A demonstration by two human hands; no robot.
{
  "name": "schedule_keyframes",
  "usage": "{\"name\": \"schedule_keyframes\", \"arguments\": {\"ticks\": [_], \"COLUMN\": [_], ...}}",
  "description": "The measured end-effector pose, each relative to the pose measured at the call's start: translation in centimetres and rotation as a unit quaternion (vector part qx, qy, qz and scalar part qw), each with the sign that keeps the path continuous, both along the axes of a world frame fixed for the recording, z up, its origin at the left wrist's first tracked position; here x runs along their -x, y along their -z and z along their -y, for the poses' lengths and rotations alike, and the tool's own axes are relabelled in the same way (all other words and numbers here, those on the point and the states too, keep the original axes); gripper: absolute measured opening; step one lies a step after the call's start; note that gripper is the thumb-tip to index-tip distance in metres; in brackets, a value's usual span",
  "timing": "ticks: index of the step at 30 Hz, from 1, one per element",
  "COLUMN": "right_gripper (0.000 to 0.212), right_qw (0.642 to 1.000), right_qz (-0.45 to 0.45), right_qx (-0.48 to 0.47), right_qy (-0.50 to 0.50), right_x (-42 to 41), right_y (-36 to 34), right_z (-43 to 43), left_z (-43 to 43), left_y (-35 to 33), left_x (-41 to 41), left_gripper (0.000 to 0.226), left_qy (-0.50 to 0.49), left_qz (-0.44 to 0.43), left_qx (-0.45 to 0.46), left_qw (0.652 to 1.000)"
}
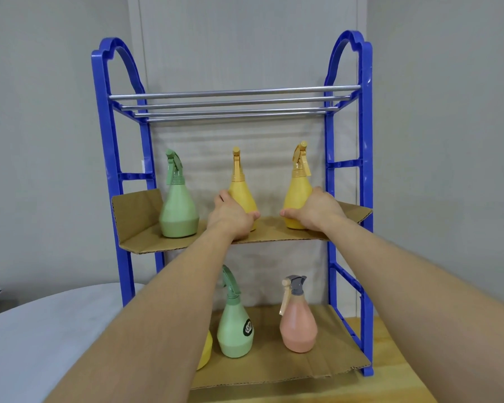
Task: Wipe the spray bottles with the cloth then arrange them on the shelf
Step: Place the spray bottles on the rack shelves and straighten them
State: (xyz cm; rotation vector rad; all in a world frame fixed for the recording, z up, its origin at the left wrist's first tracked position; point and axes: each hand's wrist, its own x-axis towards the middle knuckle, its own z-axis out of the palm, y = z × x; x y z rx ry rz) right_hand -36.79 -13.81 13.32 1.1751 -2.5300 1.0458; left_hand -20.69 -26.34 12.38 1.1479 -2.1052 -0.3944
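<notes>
While hands (pixel 233 213) (pixel 317 210) hold them, both yellow bottles (pixel 240 190) (pixel 297 196) stand upright.

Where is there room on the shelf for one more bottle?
Bare: the top rails, and the bottom cardboard right of the pink bottle. Crowded: the middle cardboard, where the left hand and right hand grip the yellow bottles.

One view: head cam, wide-angle, worn at head height. Faces forward at 12 o'clock, pitched slightly down, roughly square-on to the blue shelf (pixel 366 184). Close range: the shelf spans most of the frame height. Both forearms run in from 6 o'clock, with the left hand (pixel 230 216) and right hand (pixel 317 210) near frame centre. Counter (pixel 396 359) shows at 5 o'clock, wall (pixel 448 141) behind.
</notes>
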Motion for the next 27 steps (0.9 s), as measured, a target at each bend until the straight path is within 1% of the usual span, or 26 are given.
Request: {"name": "schedule_keyframes", "arguments": {"ticks": [9, 17, 19, 22, 23, 25, 27], "right_gripper": [0.107, 0.110, 0.116, 0.139, 0.143, 0.144, 0.137], "right_qw": [1.000, 1.000, 1.000, 0.999, 0.999, 0.999, 1.000], "right_qz": [0.001, 0.011, 0.025, 0.047, 0.045, 0.034, 0.016], "right_qx": [-0.001, -0.003, 0.004, 0.017, 0.017, 0.012, -0.002], "right_qy": [0.008, 0.000, 0.001, 0.007, 0.010, 0.015, 0.020], "right_x": [-0.7, -0.8, -0.8, -1.2, -1.4, -2.1, -3.2], "right_y": [0.0, -0.4, -0.4, -0.7, -1.0, -1.6, -2.3], "right_z": [-0.3, -0.4, -0.4, -1.3, -1.8, -3.0, -4.5], "left_z": [-0.2, 0.4, 0.5, 0.4, 0.3, 0.0, -0.5], "left_y": [-0.1, -0.9, -1.0, -1.2, -1.3, -1.7, -2.2], "left_x": [-0.3, -1.4, -1.5, -1.9, -2.2, -3.0, -4.4], "left_gripper": [0.101, 0.110, 0.115, 0.122, 0.124, 0.126, 0.124], "left_qy": [-0.005, 0.009, 0.011, 0.014, 0.014, 0.015, 0.020], "left_qz": [0.014, 0.015, 0.026, 0.042, 0.046, 0.054, 0.062], "left_qx": [0.024, 0.019, 0.025, 0.031, 0.027, 0.020, 0.026], "left_qw": [1.000, 1.000, 0.999, 0.999, 0.998, 0.998, 0.998]}}
